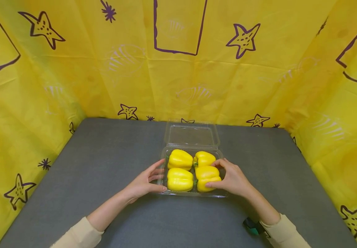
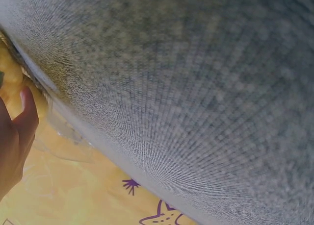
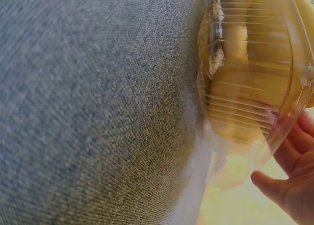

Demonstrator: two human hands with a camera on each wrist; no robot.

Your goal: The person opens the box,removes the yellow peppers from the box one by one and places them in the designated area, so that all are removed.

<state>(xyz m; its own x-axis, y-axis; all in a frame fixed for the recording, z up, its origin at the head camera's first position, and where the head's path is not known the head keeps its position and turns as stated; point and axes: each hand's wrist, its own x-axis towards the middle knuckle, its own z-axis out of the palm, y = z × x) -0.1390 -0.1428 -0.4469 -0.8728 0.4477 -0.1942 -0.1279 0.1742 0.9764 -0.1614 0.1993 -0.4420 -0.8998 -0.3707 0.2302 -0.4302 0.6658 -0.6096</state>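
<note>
A clear plastic clamshell container (image 1: 190,194) stands in the middle of the grey table with its lid (image 1: 192,135) folded back. Yellow bell peppers lie inside in two rows: back left (image 1: 180,159), front left (image 1: 180,179), back right (image 1: 205,158), front right (image 1: 207,174). My right hand (image 1: 234,178) pinches the front-right pepper between thumb and fingers. Spread along the container's left edge, my left hand (image 1: 145,182) touches it with fairly straight fingers. Through the ridged wall of the container (image 3: 255,48), peppers show dimly in the right wrist view.
The grey tabletop (image 1: 122,151) extends around the container. Yellow cloth (image 1: 135,79) with purple starfish drawings hangs at the back and both sides. A small dark object (image 1: 252,226) is beside my right sleeve.
</note>
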